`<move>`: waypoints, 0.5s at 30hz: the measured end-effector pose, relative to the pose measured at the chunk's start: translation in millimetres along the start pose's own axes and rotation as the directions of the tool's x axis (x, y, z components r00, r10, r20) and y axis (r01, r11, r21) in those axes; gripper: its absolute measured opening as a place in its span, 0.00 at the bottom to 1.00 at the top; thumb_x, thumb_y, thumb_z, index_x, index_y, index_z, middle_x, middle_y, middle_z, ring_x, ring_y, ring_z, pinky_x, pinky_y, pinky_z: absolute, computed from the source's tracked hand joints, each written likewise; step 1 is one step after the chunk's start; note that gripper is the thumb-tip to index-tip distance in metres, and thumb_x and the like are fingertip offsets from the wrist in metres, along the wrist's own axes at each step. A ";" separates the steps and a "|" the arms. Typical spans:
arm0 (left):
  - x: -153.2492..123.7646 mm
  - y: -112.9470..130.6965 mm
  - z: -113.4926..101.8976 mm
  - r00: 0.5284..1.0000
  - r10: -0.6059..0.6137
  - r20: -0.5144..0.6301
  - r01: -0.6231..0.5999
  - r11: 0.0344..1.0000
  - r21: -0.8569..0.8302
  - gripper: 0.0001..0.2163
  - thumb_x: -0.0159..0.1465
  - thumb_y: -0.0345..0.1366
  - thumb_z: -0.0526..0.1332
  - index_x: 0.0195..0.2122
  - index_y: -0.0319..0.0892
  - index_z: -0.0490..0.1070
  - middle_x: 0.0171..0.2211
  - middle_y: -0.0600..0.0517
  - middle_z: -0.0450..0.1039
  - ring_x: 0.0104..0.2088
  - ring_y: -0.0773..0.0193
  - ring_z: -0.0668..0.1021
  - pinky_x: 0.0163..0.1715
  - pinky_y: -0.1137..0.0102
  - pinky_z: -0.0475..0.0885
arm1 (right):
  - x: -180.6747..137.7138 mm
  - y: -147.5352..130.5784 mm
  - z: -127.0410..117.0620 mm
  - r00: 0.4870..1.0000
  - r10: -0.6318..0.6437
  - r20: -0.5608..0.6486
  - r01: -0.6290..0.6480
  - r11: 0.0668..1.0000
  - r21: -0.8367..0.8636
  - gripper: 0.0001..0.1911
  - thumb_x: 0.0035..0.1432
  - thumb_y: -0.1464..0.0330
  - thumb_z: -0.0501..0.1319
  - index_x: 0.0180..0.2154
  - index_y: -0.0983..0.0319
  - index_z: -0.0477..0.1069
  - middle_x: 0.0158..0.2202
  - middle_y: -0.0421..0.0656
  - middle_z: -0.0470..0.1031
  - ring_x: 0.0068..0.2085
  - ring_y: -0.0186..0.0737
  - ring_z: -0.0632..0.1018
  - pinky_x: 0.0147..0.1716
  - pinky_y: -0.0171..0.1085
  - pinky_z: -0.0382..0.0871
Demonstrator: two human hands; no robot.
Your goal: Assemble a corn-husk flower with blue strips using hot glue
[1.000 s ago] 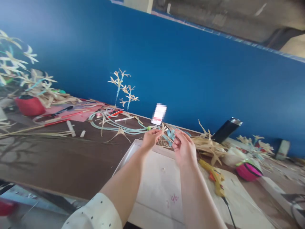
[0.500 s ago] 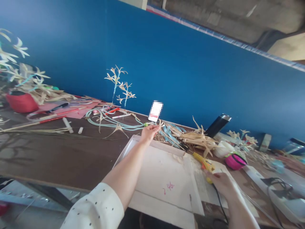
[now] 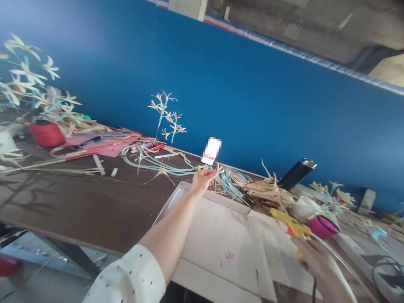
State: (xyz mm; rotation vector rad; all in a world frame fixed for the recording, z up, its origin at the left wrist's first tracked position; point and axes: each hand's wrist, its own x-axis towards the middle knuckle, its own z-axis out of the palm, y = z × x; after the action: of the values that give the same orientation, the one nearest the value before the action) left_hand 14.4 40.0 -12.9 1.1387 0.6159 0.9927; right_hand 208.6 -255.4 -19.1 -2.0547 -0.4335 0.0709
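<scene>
My left hand (image 3: 203,180) reaches forward over the far edge of a pale wooden board (image 3: 221,235) and pinches a small dried straw flower (image 3: 217,170) with blue strips trailing from it. My right hand (image 3: 318,263) is low at the right, closed round the handle of a yellow and orange glue gun (image 3: 292,227), lifted just above the board; its black cord hangs by my wrist. A heap of dried straw leaves (image 3: 268,191) lies between the two hands at the board's far side.
A brown table (image 3: 78,206) runs along a blue wall (image 3: 252,97). On it lie pale green cords (image 3: 151,162), an upright straw flower stem (image 3: 166,115), a red pot (image 3: 46,134), a black flask (image 3: 296,173), a pink bowl (image 3: 323,225) and a blurred card (image 3: 211,150).
My right hand left the straw flower, dropped to the right and took hold of the glue gun, now raised off the board. My left hand kept the flower in place.
</scene>
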 end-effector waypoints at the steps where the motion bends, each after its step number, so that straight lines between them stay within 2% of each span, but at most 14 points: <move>1: -0.4 0.2 0.0 1.000 -0.001 0.001 0.001 1.000 0.011 0.15 0.47 0.44 0.67 0.29 0.35 0.77 0.20 0.52 0.70 0.18 0.75 0.64 0.18 0.77 0.55 | -5.0 -10.3 0.7 0.999 0.050 0.000 -0.050 0.997 0.061 0.18 0.36 0.58 0.68 0.30 0.61 0.71 0.24 0.43 0.72 0.23 0.40 0.74 0.19 0.35 0.68; 4: -0.6 0.0 -0.1 1.000 0.008 0.007 -0.008 0.999 0.038 0.16 0.47 0.45 0.66 0.29 0.36 0.77 0.18 0.54 0.68 0.17 0.75 0.63 0.18 0.76 0.55 | -15.8 -43.6 6.4 0.993 0.110 0.045 -0.117 0.973 0.201 0.24 0.35 0.60 0.68 0.37 0.61 0.69 0.37 0.47 0.75 0.29 0.41 0.78 0.19 0.32 0.68; 6: -0.4 0.0 -0.2 1.000 0.007 0.001 -0.007 0.999 0.047 0.15 0.47 0.45 0.66 0.29 0.36 0.76 0.18 0.54 0.68 0.17 0.75 0.63 0.18 0.76 0.55 | -20.1 -61.6 11.7 0.993 0.070 0.093 -0.086 0.980 0.178 0.24 0.37 0.60 0.67 0.38 0.61 0.68 0.34 0.47 0.76 0.27 0.40 0.77 0.14 0.29 0.60; 8: -0.4 0.6 0.1 1.000 -0.005 -0.008 0.005 0.999 0.051 0.15 0.47 0.44 0.66 0.29 0.36 0.76 0.18 0.53 0.69 0.18 0.75 0.63 0.18 0.76 0.55 | -22.9 -74.3 17.7 0.994 -0.011 0.106 -0.004 0.991 0.136 0.21 0.39 0.60 0.66 0.36 0.62 0.68 0.30 0.45 0.76 0.23 0.37 0.74 0.13 0.29 0.56; 11: -0.8 2.6 1.1 1.000 -0.017 -0.008 0.017 0.999 0.032 0.15 0.47 0.44 0.66 0.29 0.36 0.76 0.20 0.53 0.70 0.18 0.75 0.63 0.18 0.77 0.55 | -26.2 -86.9 27.9 0.990 -0.124 0.068 0.121 0.992 0.046 0.17 0.41 0.59 0.63 0.33 0.63 0.69 0.24 0.42 0.75 0.21 0.35 0.71 0.17 0.32 0.58; 15: 0.2 2.4 2.4 1.000 -0.019 0.019 0.019 0.999 -0.037 0.14 0.46 0.43 0.66 0.28 0.36 0.76 0.21 0.53 0.70 0.18 0.75 0.63 0.18 0.77 0.55 | -27.9 -100.9 43.1 0.978 -0.194 0.080 0.193 0.981 0.023 0.14 0.45 0.58 0.61 0.26 0.62 0.70 0.19 0.40 0.72 0.22 0.36 0.70 0.21 0.33 0.61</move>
State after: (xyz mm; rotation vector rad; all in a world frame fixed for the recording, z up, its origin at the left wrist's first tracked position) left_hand 15.7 39.3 -9.8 1.1061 0.5902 0.9727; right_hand 145.0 -184.3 41.8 -1.9903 -0.6801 0.0410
